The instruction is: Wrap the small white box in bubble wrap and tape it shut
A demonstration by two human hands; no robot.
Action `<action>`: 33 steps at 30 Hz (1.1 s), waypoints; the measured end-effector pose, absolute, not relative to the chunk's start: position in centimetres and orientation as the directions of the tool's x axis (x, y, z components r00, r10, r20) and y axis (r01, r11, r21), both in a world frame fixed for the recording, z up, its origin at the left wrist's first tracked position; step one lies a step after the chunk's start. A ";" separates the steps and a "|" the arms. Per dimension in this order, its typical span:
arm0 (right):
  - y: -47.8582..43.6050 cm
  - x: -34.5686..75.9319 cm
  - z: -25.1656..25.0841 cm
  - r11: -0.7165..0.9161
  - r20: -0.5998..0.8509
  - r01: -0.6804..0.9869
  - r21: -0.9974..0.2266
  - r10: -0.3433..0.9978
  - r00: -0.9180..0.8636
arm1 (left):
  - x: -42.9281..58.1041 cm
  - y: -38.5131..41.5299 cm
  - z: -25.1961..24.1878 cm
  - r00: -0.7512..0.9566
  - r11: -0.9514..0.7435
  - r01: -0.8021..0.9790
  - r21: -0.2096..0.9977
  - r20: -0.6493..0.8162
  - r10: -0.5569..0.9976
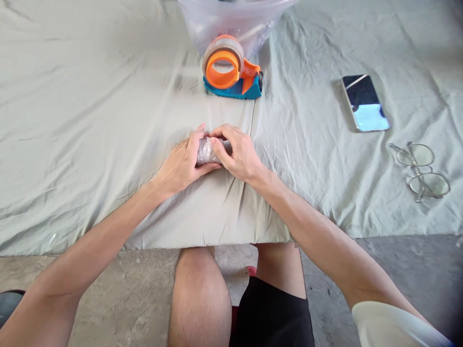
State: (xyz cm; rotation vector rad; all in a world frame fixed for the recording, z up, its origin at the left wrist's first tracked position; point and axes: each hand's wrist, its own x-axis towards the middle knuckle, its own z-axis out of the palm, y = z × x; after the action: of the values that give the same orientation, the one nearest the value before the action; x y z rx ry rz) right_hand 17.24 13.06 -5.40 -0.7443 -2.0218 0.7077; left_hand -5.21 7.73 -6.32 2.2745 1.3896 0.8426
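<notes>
Between my hands is a small bundle wrapped in clear, shiny plastic [207, 152], resting low over the cloth; what lies inside the wrap I cannot make out. My left hand [183, 161] grips its left end, thumb along the near side and fingers at the far side. From the right, my right hand [237, 152] closes on the other end, its thumb pressed on top of the plastic. Just beyond my hands stands a tape dispenser [249, 79], orange and blue, with a roll of clear tape on it.
A translucent plastic bin [217, 21] stands behind the dispenser. To the right lie a phone [365, 103] and a pair of eyeglasses [421, 168]. A wrinkled pale green cloth [108, 120] covers the table, whose near edge runs above my knees.
</notes>
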 end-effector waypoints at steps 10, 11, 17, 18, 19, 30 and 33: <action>13.0 17.7 -5.2 0.568 0.469 0.203 -0.798 0.796 -0.382 | -5.3 8.3 -5.8 0.364 -0.464 0.661 0.590 0.288 0.886; 13.5 17.9 -5.0 0.548 0.478 0.164 -0.820 0.814 -0.331 | -5.3 8.3 -5.8 0.367 -0.466 0.665 0.584 0.288 0.885; 16.4 22.8 -2.6 0.343 0.284 0.142 -0.929 0.903 -0.323 | -5.6 8.2 -6.2 0.345 -0.457 0.699 0.550 0.300 0.889; 16.1 24.1 -2.2 0.319 0.245 0.173 -0.932 0.904 -0.350 | -5.6 8.1 -6.2 0.340 -0.456 0.701 0.548 0.305 0.890; 15.3 25.3 -1.9 0.308 0.213 0.217 -0.926 0.904 -0.371 | -5.6 8.1 -6.2 0.335 -0.453 0.703 0.549 0.306 0.891; -6.5 33.6 -3.2 0.518 0.022 0.757 -0.399 0.830 -0.557 | -5.7 7.8 -5.4 0.348 -0.420 0.713 0.561 0.237 0.907; -9.9 33.8 -3.3 0.546 0.062 0.804 -0.234 0.834 -0.548 | -5.6 7.7 -5.1 0.345 -0.395 0.734 0.552 0.199 0.917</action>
State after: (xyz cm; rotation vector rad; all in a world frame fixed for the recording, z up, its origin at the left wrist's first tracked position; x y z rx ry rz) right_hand 33.78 -9.93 -3.33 -1.3966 -2.6129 0.2665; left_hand -5.63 7.72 -5.10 2.2475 1.4558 0.6914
